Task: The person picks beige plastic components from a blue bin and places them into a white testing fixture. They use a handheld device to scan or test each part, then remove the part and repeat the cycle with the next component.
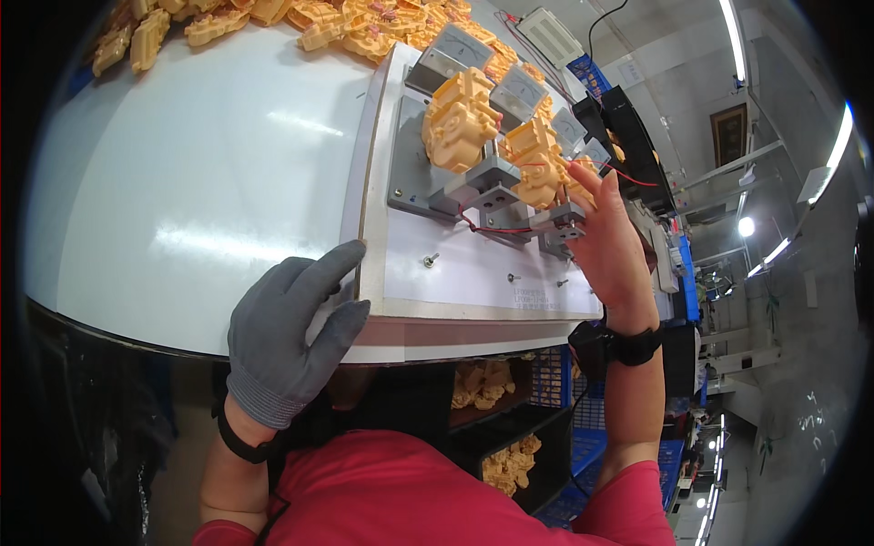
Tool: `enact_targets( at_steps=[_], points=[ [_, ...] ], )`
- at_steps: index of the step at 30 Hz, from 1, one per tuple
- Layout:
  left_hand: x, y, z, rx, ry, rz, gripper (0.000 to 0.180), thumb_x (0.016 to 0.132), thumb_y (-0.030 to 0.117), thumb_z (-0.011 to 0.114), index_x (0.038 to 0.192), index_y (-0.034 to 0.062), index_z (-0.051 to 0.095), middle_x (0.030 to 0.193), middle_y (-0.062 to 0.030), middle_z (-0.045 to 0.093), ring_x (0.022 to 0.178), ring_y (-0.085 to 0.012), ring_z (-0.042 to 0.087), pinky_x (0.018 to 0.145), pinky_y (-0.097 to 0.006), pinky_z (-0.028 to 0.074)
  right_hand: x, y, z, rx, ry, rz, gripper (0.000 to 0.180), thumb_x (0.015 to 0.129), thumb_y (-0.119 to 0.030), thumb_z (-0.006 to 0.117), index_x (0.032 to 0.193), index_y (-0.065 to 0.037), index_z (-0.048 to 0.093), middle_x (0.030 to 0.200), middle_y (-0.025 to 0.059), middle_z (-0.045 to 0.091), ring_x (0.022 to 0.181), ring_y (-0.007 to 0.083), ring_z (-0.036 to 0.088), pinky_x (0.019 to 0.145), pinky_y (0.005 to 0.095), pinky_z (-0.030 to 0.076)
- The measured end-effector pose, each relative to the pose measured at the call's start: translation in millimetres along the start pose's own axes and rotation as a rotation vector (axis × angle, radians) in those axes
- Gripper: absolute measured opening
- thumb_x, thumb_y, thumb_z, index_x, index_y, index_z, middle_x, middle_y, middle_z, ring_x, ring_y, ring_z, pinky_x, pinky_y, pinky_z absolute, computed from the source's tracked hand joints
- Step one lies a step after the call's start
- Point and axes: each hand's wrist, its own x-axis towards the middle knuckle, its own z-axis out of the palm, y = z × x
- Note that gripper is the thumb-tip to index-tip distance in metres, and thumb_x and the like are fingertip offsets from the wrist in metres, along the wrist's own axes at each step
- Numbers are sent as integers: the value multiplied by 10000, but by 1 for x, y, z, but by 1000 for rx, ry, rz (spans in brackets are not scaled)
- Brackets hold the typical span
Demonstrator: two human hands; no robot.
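Observation:
My left hand point(296, 323), in a grey glove, rests at the left edge of a white test board point(373, 273), thumb and forefinger apart; it holds nothing. On the board, grey fixtures point(410, 182) stand in a row. One bears an orange plastic housing point(458, 123), and a second housing point(535, 164) sits on the fixture beside it. My bare right hand point(608, 241) reaches to the right end of the row, its fingers closed around a third orange housing point(583, 187), mostly hidden by them. A red wire point(633, 177) sticks out beyond those fingers.
Analog meters point(451, 56) line the board's far side. A heap of orange housings point(373, 27) covers the table's point(182, 182) far side. Screws point(430, 261) stick up from the board's front. Below the table edge, a black bin point(537, 419) and blue crates point(551, 378) stand near me.

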Motion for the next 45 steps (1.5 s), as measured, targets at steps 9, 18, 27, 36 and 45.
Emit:
enact_targets(
  at_steps=[9,18,27,36,45],
  points=[
    [-1,0,1,21,-6,-13,404,845,204,667,1224,71,626,822,-119,627,721,-270,615,655,-362,484,-4,0,-5,102,30,-123,655,1023,-525,360,1451,-31,330,1385,133,504,1230,167,471,962,288,364],
    [0,1,1,4,-10,-31,406,854,220,663,1233,81,623,825,-115,627,737,-262,625,674,-356,492,0,7,-6,64,61,-87,664,1025,-524,354,1453,-18,318,1411,131,485,1231,171,477,966,288,365],
    [-2,0,2,0,-12,-37,406,858,214,658,1238,76,619,831,-114,624,737,-258,619,680,-354,486,-48,15,-11,5,156,-582,340,1041,-290,418,1186,-10,548,1122,83,592,1033,163,545,906,296,408],
    [-1,2,2,-25,-24,-74,400,856,196,654,1237,78,622,823,-113,620,737,-248,620,684,-350,487,-65,40,65,-548,-59,-707,237,825,-36,702,1057,-37,652,972,111,606,906,253,572,796,328,460],
    [-1,-1,1,-18,-22,-32,432,824,190,690,1235,75,627,822,-108,625,720,-258,617,655,-352,491,-43,60,94,-654,81,-705,214,831,-79,703,1040,-63,661,935,79,587,876,253,544,788,352,426]
  ],
)
